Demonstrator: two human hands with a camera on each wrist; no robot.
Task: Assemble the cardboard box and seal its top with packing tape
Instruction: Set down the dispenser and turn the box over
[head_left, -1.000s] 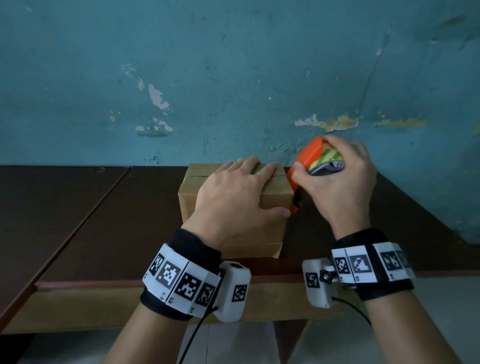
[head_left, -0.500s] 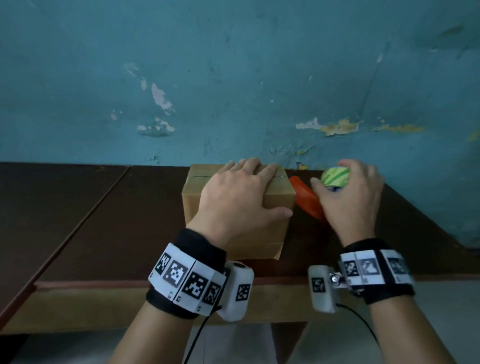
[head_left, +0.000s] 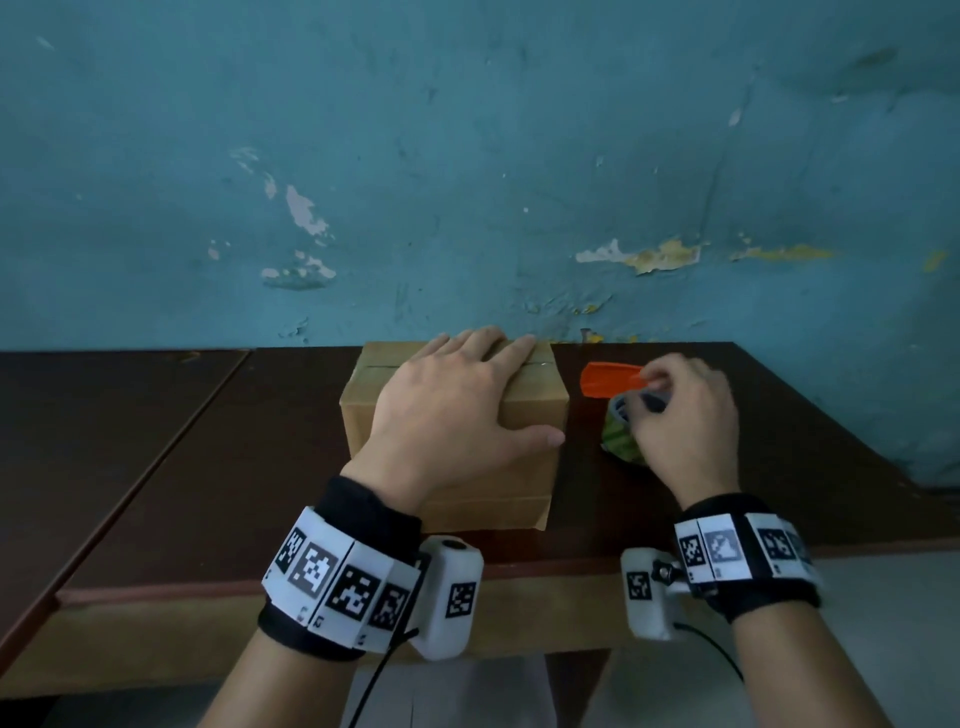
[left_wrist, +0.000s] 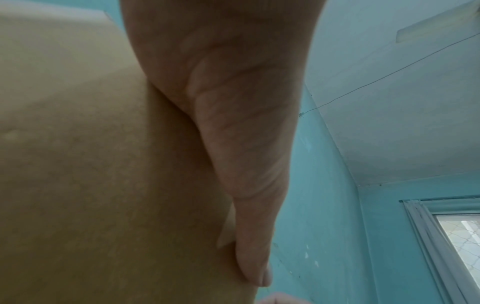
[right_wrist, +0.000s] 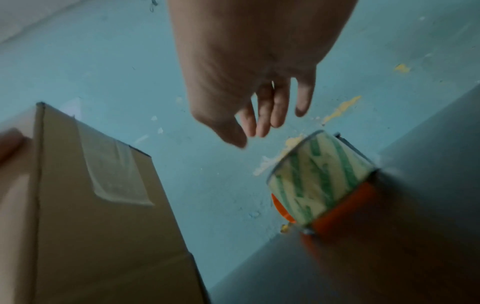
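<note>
A closed cardboard box (head_left: 535, 387) stands on the dark wooden table (head_left: 208, 467) near the wall. My left hand (head_left: 457, 405) lies flat on its top, fingers straight, thumb at the right edge; the left wrist view shows the palm (left_wrist: 233, 123) against the cardboard (left_wrist: 91, 185). The orange tape dispenser (head_left: 608, 382) with its green-striped roll (head_left: 621, 441) lies on the table right of the box. My right hand (head_left: 685, 415) hovers just over it. In the right wrist view its fingers (right_wrist: 265, 123) hang relaxed, clear of the dispenser (right_wrist: 319, 185). A clear tape strip (right_wrist: 114, 170) runs down the box's right side (right_wrist: 103, 236).
A peeling blue wall (head_left: 467, 182) rises right behind the table. The table's front edge (head_left: 156, 592) is close to my wrists. A seam (head_left: 171, 447) separates a second tabletop on the left. Bare wood lies to the left of the box.
My right hand carried the dispenser from the box's right top edge down to the table and let go of it. The left hand has stayed flat on the box.
</note>
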